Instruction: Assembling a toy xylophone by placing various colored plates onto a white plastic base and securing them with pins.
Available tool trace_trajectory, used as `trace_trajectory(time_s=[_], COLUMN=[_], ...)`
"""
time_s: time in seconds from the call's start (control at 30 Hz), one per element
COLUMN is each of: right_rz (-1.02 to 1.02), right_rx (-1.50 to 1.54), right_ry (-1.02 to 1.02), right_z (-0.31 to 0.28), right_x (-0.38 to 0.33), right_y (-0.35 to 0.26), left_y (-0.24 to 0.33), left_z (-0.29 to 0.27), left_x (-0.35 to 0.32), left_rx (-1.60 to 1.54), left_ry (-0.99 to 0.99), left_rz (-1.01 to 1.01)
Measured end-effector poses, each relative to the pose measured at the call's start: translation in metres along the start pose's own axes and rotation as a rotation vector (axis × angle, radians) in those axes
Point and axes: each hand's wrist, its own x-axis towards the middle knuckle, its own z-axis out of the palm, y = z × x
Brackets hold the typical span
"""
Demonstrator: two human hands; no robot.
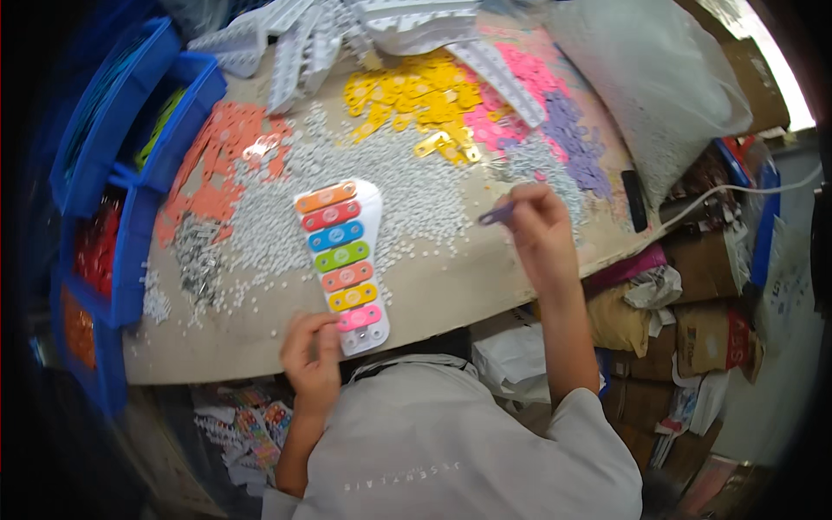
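Note:
A white toy xylophone lies on the table in front of me. Its row of coloured bars runs from orange at the far end to a pink bar at the near end, with a bare white stretch below that. My left hand has bent fingers at the xylophone's lower left edge, by the pink bar, and seems to grip that edge. Raised over the table to the right, my right hand pinches a purple bar by one end. The bar points left, apart from the xylophone.
Small white pieces cover the table's middle. Loose coral bars, yellow bars and purple bars lie around them. White xylophone bases are piled at the back. Blue bins stand left; a clear bag sits right.

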Motion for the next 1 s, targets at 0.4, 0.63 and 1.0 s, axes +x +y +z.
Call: trace_trajectory(time_s=[0.4, 0.63, 1.0], right_rz=[-0.007, 0.219, 0.168], right_rx=[-0.335, -0.58, -0.795], right_ry=[-0.66, -0.556, -0.458], right_z=[0.086, 0.094, 0.11], right_x=[-0.056, -0.07, -0.077], right_y=[0.016, 0.034, 0.047], left_y=[0.02, 0.022, -0.017], left_z=[-0.001, -0.014, -0.005], left_x=[-0.005, -0.007, -0.017], left_rx=[-0.707, -0.153, 0.181], left_ry=[-0.394, -0.312, -0.002], left_rz=[-0.471, -0.244, -0.103])
